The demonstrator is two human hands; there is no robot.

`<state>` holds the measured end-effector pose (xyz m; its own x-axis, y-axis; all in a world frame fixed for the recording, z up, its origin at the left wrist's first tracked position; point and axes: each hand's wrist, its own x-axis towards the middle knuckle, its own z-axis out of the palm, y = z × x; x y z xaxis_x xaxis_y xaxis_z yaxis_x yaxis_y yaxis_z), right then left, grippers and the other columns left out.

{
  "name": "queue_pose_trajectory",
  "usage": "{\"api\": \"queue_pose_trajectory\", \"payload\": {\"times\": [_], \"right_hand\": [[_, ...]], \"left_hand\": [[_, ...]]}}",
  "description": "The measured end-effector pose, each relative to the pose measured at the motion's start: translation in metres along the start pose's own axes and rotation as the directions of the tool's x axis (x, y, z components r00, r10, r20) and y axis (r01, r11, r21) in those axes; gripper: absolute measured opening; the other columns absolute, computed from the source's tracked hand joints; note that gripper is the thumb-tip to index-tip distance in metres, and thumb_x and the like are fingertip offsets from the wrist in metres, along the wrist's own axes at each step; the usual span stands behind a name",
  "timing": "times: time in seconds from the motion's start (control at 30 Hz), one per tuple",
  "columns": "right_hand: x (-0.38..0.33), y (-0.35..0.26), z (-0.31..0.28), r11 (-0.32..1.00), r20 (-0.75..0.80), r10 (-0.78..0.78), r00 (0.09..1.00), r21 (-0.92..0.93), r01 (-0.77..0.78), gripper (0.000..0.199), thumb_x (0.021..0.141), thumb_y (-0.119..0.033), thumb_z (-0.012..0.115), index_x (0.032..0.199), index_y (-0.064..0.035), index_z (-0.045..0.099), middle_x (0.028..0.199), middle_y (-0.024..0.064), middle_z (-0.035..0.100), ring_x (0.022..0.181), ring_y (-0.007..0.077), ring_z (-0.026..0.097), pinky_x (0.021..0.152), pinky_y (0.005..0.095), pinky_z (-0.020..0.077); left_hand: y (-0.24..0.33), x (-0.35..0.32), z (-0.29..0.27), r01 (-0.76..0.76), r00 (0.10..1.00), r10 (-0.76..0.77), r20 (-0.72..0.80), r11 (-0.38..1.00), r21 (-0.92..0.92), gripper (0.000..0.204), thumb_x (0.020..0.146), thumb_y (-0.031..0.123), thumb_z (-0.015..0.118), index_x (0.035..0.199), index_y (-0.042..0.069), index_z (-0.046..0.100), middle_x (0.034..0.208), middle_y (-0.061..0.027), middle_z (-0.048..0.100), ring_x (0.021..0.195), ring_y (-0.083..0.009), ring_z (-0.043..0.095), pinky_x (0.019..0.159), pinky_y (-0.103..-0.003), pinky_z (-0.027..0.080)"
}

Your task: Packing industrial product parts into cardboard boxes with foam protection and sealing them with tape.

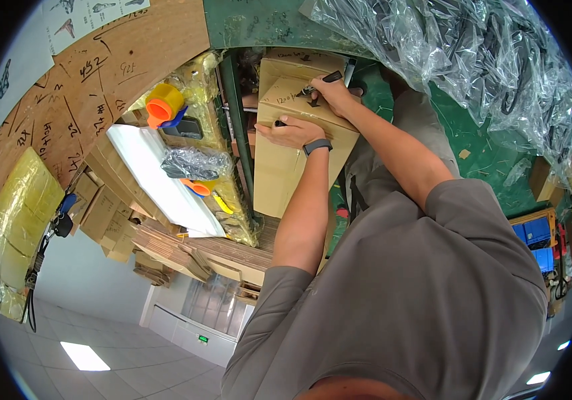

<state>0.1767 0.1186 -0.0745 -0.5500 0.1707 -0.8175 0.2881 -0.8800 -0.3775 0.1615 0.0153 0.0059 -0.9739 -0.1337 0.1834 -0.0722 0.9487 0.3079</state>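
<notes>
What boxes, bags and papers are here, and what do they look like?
Brown cardboard box: centre, upright, under both hands, handwritten marks on top.
Clear crinkly plastic bags: top right, dark items inside.
Yellow wrapped bundle: far left, blocky.
White printed sheet: top left, small drawings.

Two cardboard boxes, one marker, two hands.

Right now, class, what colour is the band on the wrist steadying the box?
Black wristband, head view.

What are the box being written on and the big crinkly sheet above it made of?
The box looks like plain brown cardboard: matte, with creased edges. The sheet looks like thin clear plastic film: glossy, wrinkled, with dark things showing through. The right hand holds a black marker, probably plastic.
</notes>
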Motion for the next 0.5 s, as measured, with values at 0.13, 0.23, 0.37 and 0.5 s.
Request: {"api": "queue_pose_trajectory", "payload": {"times": [0.13,0.23,0.37,0.5], "right_hand": [[0.001,0.000,0.002,0.999,0.001,-0.001,1.000,-0.048,0.001,0.014,0.099,-0.014,0.075,0.094,-0.0013,0.074,0.076,0.0050,0.070,0.069,0.0162,0.067,0.066,0.0324,0.0507],[0.003,0.002,0.005,0.997,-0.018,-0.014,1.000,-0.074,0.013,0.013,0.098,-0.014,0.074,0.096,-0.0014,0.075,0.076,0.0051,0.070,0.068,0.0161,0.066,0.065,0.0316,0.0502],[0.006,-0.001,-0.004,1.000,0.023,0.000,1.000,-0.001,0.000,0.014,0.099,-0.015,0.076,0.097,-0.0012,0.073,0.078,0.0056,0.070,0.067,0.0161,0.067,0.062,0.0323,0.0498],[-0.003,0.003,0.005,0.999,-0.052,-0.035,0.998,0.033,0.036,0.013,0.099,-0.013,0.075,0.096,-0.0010,0.072,0.079,0.0056,0.071,0.067,0.0153,0.066,0.061,0.0328,0.0496]], "left_hand": [[-0.002,0.000,0.001,-0.023,1.000,0.023,-0.015,1.000,0.005,0.069,0.118,0.040,0.041,0.164,-0.012,0.030,0.174,-0.0349,0.031,0.158,-0.0522,0.035,0.128,-0.062,0.030],[-0.003,-0.001,0.003,-0.035,0.999,0.034,-0.027,0.999,-0.002,0.066,0.119,0.041,0.040,0.159,-0.012,0.034,0.175,-0.0345,0.031,0.159,-0.0522,0.034,0.128,-0.063,0.030],[-0.002,-0.001,0.005,-0.065,0.997,0.066,-0.044,0.998,0.009,0.066,0.119,0.041,0.040,0.158,-0.012,0.035,0.175,-0.0350,0.030,0.160,-0.0521,0.034,0.128,-0.064,0.030],[-0.007,-0.001,0.000,-0.041,0.999,0.042,-0.029,0.999,0.021,0.067,0.119,0.042,0.040,0.158,-0.012,0.035,0.175,-0.0354,0.030,0.160,-0.0520,0.034,0.128,-0.064,0.030]]}}
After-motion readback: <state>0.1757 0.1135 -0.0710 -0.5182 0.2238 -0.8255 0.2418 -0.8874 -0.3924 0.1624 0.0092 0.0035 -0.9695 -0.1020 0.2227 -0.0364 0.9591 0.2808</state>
